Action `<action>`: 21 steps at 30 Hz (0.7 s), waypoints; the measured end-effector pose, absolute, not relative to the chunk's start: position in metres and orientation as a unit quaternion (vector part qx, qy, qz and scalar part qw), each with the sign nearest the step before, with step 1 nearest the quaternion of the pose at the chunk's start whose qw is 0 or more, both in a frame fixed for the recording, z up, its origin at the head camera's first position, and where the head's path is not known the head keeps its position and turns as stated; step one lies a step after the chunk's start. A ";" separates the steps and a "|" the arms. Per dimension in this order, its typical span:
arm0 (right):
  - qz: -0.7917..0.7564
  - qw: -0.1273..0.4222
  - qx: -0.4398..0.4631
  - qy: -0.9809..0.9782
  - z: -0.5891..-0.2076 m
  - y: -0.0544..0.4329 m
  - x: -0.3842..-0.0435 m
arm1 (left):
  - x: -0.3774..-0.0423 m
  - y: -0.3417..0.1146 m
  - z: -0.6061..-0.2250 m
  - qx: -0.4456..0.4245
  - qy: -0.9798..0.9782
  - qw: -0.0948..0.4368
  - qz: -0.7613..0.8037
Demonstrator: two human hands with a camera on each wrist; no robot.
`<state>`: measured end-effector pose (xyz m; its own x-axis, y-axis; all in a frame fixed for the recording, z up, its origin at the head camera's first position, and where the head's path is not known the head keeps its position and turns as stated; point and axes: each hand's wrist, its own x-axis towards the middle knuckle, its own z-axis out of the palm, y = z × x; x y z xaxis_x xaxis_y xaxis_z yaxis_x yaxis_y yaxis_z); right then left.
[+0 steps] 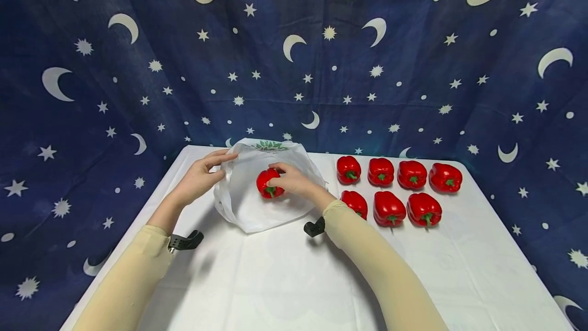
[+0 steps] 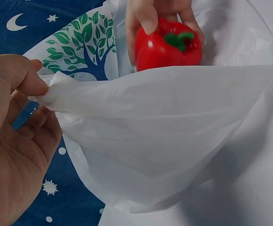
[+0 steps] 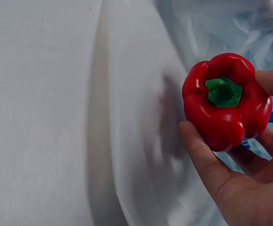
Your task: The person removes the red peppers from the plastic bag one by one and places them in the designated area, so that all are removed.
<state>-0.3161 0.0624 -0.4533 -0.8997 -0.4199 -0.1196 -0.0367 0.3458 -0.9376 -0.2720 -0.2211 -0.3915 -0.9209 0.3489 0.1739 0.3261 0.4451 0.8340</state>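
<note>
My right hand (image 1: 291,180) holds a red bell pepper (image 1: 267,184) with a green stem at the mouth of a white plastic bag (image 1: 248,218). In the right wrist view the thumb and fingers wrap the sides of this bell pepper (image 3: 226,106), its stem facing the camera. My left hand (image 1: 202,178) is at the bag's left edge. The left wrist view shows its thumb and a finger pinching the bag's rim (image 2: 56,92), which keeps the mouth spread. A green leafy tree print (image 2: 89,42) marks the bag's far inner side.
To the right, several red bell peppers (image 1: 388,208) lie in two rows on the white-covered table (image 1: 294,280). The nearest of them is partly hidden behind my right sleeve (image 1: 367,249). A dark blue curtain (image 1: 294,14) with moons and stars hangs behind.
</note>
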 end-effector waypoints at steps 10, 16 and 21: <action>-0.549 0.195 -0.159 0.797 -0.420 0.102 -0.301 | -0.274 -0.219 -0.393 0.203 0.845 0.010 0.495; -0.556 0.202 -0.161 0.790 -0.405 0.133 -0.288 | -0.275 -0.219 -0.394 0.204 0.846 0.011 0.492; -0.554 0.213 -0.153 0.790 -0.392 0.158 -0.277 | -0.275 -0.220 -0.395 0.205 0.846 0.011 0.492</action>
